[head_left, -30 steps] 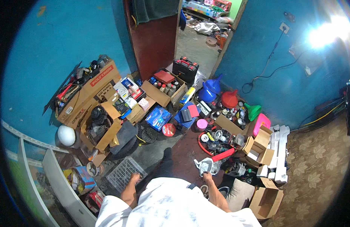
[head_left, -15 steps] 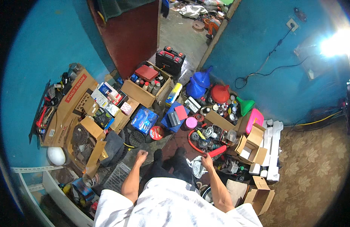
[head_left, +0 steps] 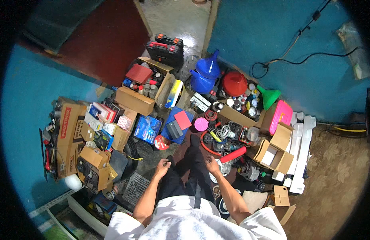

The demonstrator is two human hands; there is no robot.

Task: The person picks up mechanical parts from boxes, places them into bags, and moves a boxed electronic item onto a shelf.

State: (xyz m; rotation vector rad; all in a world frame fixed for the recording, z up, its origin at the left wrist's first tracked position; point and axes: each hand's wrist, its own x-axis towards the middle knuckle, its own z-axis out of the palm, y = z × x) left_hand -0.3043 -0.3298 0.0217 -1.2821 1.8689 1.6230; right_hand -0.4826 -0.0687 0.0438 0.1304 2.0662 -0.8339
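My left hand (head_left: 162, 169) hangs with curled fingers beside my left leg, over the dark trousers. What it holds, if anything, is hidden. My right hand (head_left: 212, 165) is also closed, its fingers bent in front of my right leg; I cannot make out anything in it. Beneath its wrist some white material (head_left: 214, 178) shows, and whether the hand touches it cannot be told. Closest to the right hand lies a red tube-like piece (head_left: 233, 155). Ahead of the left hand lies a red-and-white round lid (head_left: 161, 142).
Left stand a cardboard box with bottles (head_left: 134, 101), a blue box (head_left: 148, 129) and a grey crate (head_left: 136, 188). Right are blue funnels (head_left: 205, 76), a green funnel (head_left: 269, 97), a pink case (head_left: 281, 117), an open carton (head_left: 275, 156) and white foam strips (head_left: 303, 152). Black toolcases (head_left: 166, 51) stand by the doorway.
The view has tilted down and turned, so the lamp and wall socket have left it. Both hands have come closer together in front of my legs, the right one shifting left.
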